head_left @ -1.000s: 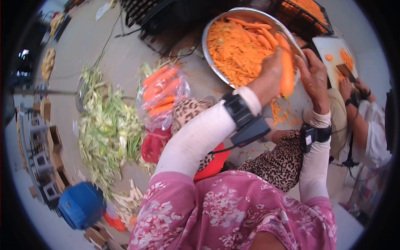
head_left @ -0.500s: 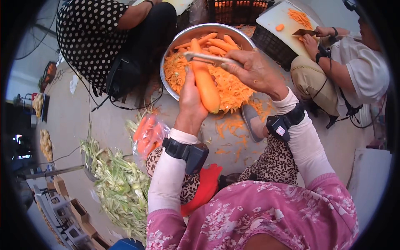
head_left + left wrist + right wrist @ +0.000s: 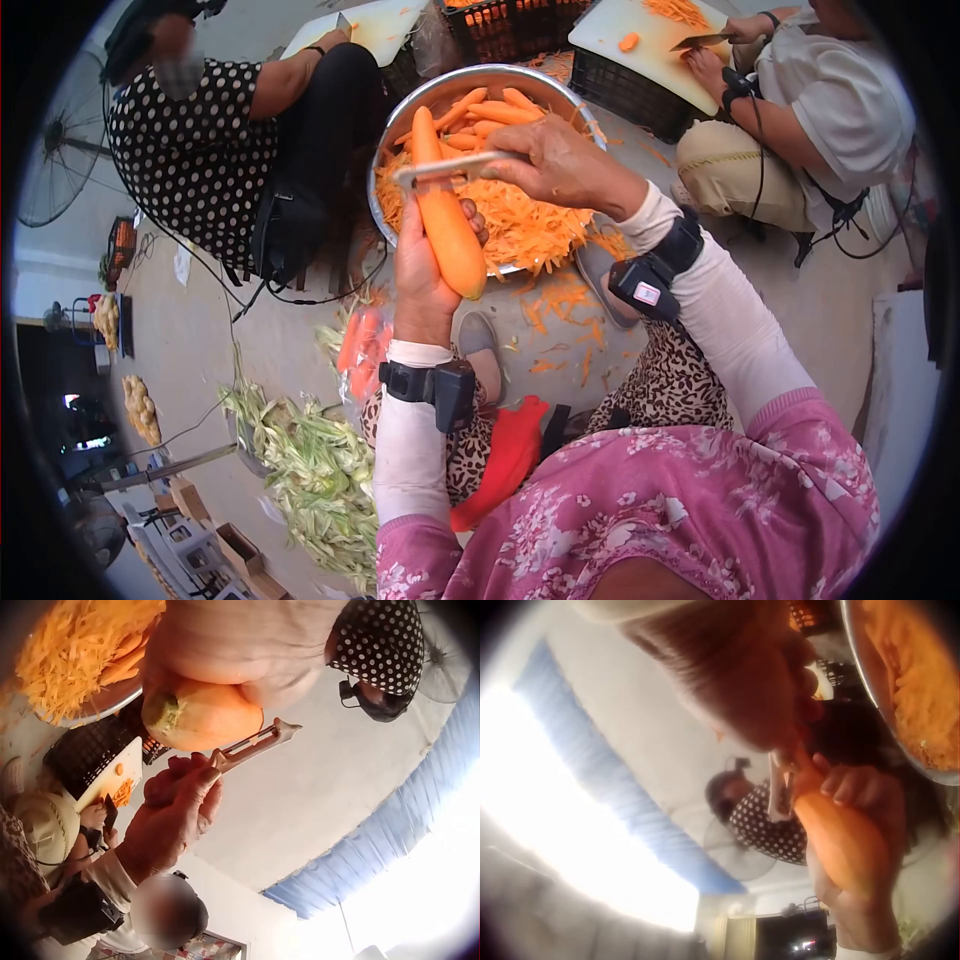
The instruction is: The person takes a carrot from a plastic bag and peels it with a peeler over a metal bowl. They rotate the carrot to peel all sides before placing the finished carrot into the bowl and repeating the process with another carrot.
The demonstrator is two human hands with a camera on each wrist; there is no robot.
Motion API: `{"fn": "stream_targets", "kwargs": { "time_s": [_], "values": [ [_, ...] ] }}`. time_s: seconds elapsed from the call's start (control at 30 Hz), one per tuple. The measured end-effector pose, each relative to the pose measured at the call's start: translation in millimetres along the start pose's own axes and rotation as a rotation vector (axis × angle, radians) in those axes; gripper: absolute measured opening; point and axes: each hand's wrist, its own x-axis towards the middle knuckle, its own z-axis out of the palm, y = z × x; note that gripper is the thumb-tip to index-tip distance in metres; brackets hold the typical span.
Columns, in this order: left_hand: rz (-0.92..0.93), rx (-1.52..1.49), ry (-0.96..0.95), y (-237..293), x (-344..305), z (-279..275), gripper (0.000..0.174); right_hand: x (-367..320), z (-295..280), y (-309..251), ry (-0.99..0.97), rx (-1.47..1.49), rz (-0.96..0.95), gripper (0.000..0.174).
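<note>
A large carrot [image 3: 448, 235] lies along my left hand [image 3: 424, 285], whose fingers curl round it from beneath. Its thick stem end [image 3: 166, 712] faces the left wrist camera. In my right hand [image 3: 575, 165] I grip a pale peeler [image 3: 440, 170], its blade lying across the carrot's upper half in the head view. The left wrist view shows the peeler [image 3: 259, 742] beside the carrot, with the right hand [image 3: 176, 806] round its handle. Beneath both hands stands a wide metal bowl [image 3: 597, 130] of whole carrots [image 3: 478, 112] and orange peelings [image 3: 540, 225].
To the left a person in a polka-dot top [image 3: 185, 150] sits by a cutting board; on the right another person cuts on a white board [image 3: 590, 30] over a black crate [image 3: 630, 95]. Bagged carrots [image 3: 365, 350] and a heap of husks [image 3: 320, 490] lie at lower left.
A second ago both hands were over the bowl's right side by the carrot. Since then the left hand has carried it left, and the right hand has brought the peeler across it.
</note>
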Motion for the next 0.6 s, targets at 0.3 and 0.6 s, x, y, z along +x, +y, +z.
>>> {"fn": "stream_targets", "kwargs": {
  "time_s": [0.3, 0.6],
  "values": [
    [-0.166, -0.05, -0.113, -12, -1, -3, 0.05, 9, 9, 62, 0.255, -0.447, 0.279, 0.028],
    [-0.026, -0.041, -0.027, -3, -2, -2, 0.053, 1, -11, 30, 0.169, -0.016, 0.275, 0.033]
  ]
}}
